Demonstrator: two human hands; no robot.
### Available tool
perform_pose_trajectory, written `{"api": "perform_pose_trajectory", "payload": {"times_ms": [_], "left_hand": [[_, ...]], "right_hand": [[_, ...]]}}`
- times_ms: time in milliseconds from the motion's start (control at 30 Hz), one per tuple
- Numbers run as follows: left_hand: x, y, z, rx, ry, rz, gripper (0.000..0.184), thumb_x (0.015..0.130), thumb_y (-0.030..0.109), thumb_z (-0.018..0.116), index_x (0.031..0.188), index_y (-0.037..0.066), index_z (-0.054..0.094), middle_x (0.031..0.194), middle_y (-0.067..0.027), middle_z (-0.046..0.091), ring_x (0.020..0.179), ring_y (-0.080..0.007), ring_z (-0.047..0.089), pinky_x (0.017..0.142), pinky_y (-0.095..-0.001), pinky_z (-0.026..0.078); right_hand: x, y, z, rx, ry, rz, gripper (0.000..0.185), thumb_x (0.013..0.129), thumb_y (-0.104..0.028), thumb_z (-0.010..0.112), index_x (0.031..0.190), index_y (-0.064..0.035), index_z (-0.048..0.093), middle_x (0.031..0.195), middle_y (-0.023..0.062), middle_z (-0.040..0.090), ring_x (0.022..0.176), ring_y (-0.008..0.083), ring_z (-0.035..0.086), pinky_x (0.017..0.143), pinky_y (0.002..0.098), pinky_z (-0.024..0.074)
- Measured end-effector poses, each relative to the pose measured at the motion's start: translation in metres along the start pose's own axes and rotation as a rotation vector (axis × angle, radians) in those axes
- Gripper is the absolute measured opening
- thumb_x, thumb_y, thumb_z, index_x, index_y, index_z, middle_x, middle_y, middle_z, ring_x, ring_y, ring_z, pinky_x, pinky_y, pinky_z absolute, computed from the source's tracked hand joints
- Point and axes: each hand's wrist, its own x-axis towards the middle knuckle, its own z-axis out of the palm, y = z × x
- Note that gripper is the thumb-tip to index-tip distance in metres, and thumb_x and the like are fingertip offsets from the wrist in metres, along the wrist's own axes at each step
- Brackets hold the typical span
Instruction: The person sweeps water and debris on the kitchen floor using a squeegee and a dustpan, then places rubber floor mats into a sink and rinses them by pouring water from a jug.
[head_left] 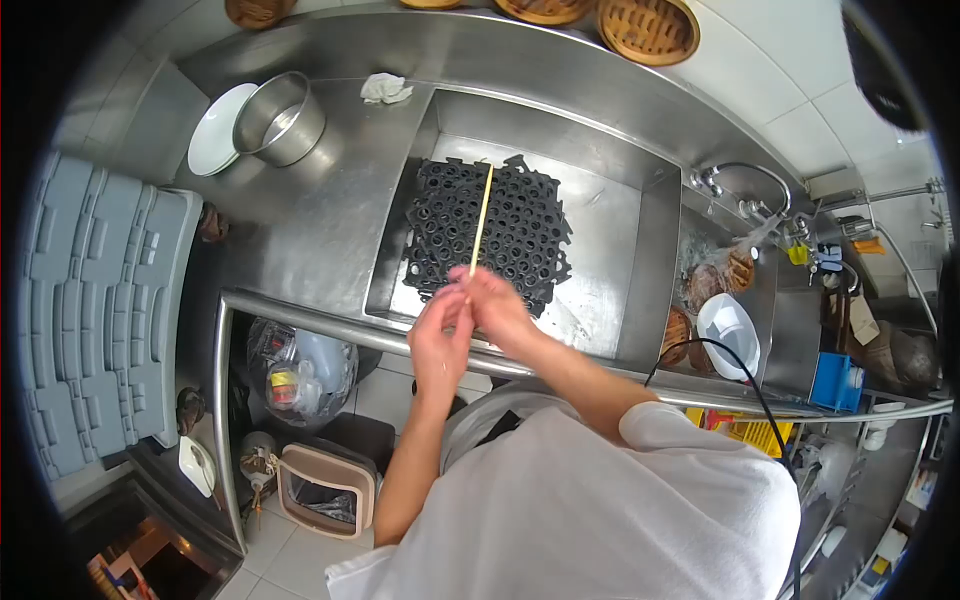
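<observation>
A thin pale wooden chopstick (482,225) points up and away from me over the sink. Its lower end disappears between my two hands, which meet close to the sink's front edge. My right hand (498,305) is closed around that end. Pressed up against it, my left hand (440,325) has its fingers pinched together at the same end; the exact grip is blurred. Beneath the chopstick, a black rubber mat (520,235) full of round holes lies in the steel sink (610,260).
A steel pot (285,120) and white plates (212,135) stand on the left counter beside a crumpled cloth (386,89). Bamboo steamers (650,28) line the back ledge. At right are a tap (755,205), a white basin (728,335) and a black cable (740,362). A bin (325,490) sits below.
</observation>
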Motion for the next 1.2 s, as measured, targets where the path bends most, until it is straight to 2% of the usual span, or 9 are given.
{"api": "perform_pose_trajectory", "payload": {"times_ms": [67,133,233,300,333,433,567,733,1200], "left_hand": [[0.021,-0.038,0.029,-0.149,-0.074,-0.355,0.027,0.084,0.002,0.067,0.110,-0.004,0.060,0.097,-0.0086,0.067,0.086,-0.0137,0.064,0.079,-0.0261,0.052],[0.040,-0.102,0.046,0.138,-0.017,-0.495,0.053,0.076,0.015,0.075,0.122,-0.003,0.056,0.112,-0.0159,0.066,0.100,-0.0237,0.063,0.088,-0.0316,0.049],[0.058,-0.233,0.059,-0.143,-0.072,-1.145,0.050,0.077,0.024,0.074,0.120,0.003,0.060,0.114,-0.0156,0.064,0.108,-0.0220,0.058,0.100,-0.0491,0.035],[0.072,-0.207,0.065,-0.367,0.000,-1.341,0.033,0.080,0.025,0.070,0.109,0.009,0.064,0.105,-0.0103,0.065,0.099,-0.0219,0.057,0.097,-0.0518,0.031],[0.072,-0.208,0.067,-0.289,-0.039,-1.311,0.020,0.083,0.024,0.068,0.098,0.011,0.064,0.095,-0.0045,0.063,0.083,-0.0190,0.056,0.079,-0.0419,0.040],[0.072,-0.212,0.068,-0.093,0.038,-1.407,0.017,0.084,0.023,0.067,0.096,0.011,0.064,0.090,-0.0026,0.061,0.075,-0.0158,0.054,0.063,-0.0378,0.041],[0.073,-0.168,0.071,-0.221,0.010,-0.850,0.024,0.085,0.019,0.071,0.104,0.013,0.058,0.082,0.0010,0.056,0.062,-0.0091,0.051,0.044,-0.0234,0.038],[0.110,-0.124,0.057,0.001,-0.006,-0.525,0.036,0.086,0.010,0.069,0.120,0.003,0.057,0.078,0.0041,0.051,0.069,-0.0070,0.046,0.063,-0.0221,0.039],[0.137,-0.035,0.025,0.402,-0.372,-0.032,0.026,0.083,0.009,0.068,0.108,0.001,0.066,0.084,-0.0018,0.050,0.075,-0.0117,0.046,0.069,-0.0254,0.040]], "right_hand": [[0.017,-0.021,-0.061,-0.302,0.249,-0.122,0.030,0.098,-0.011,0.047,0.126,-0.0037,0.047,0.094,0.0102,0.066,0.078,0.0170,0.066,0.067,0.0319,0.0551],[0.036,-0.027,-0.142,-1.031,0.549,-0.218,0.048,0.087,-0.007,0.051,0.133,-0.0004,0.040,0.086,0.0223,0.066,0.074,0.0367,0.066,0.069,0.0449,0.0527],[0.028,-0.053,-0.192,-1.448,0.353,-0.098,0.040,0.082,-0.014,0.054,0.118,0.0041,0.054,0.089,0.0250,0.066,0.086,0.0405,0.066,0.076,0.0485,0.0516],[0.015,-0.058,-0.186,-1.549,0.340,0.007,0.036,0.081,-0.014,0.054,0.112,0.0039,0.058,0.090,0.0249,0.066,0.088,0.0398,0.066,0.077,0.0482,0.0519],[0.013,-0.058,-0.185,-1.658,0.332,0.101,0.033,0.080,-0.014,0.054,0.107,0.0038,0.061,0.091,0.0248,0.066,0.089,0.0390,0.066,0.078,0.0478,0.0523],[0.009,-0.040,-0.192,-1.752,0.240,0.098,0.031,0.079,-0.012,0.053,0.104,0.0036,0.062,0.092,0.0233,0.067,0.089,0.0376,0.066,0.079,0.0474,0.0528],[-0.026,-0.052,-0.163,-1.410,0.220,-0.135,0.029,0.087,-0.015,0.050,0.111,-0.0062,0.065,0.096,0.0242,0.065,0.087,0.0391,0.064,0.077,0.0471,0.0514],[-0.041,-0.069,-0.137,-1.278,0.311,-0.442,0.022,0.091,-0.016,0.053,0.108,-0.0092,0.064,0.090,0.0191,0.067,0.081,0.0397,0.064,0.071,0.0468,0.0521],[0.030,-0.088,-0.057,-1.716,0.345,-0.585,0.015,0.082,-0.013,0.058,0.092,-0.0069,0.067,0.080,0.0127,0.068,0.074,0.0310,0.068,0.065,0.0430,0.0542]]}}
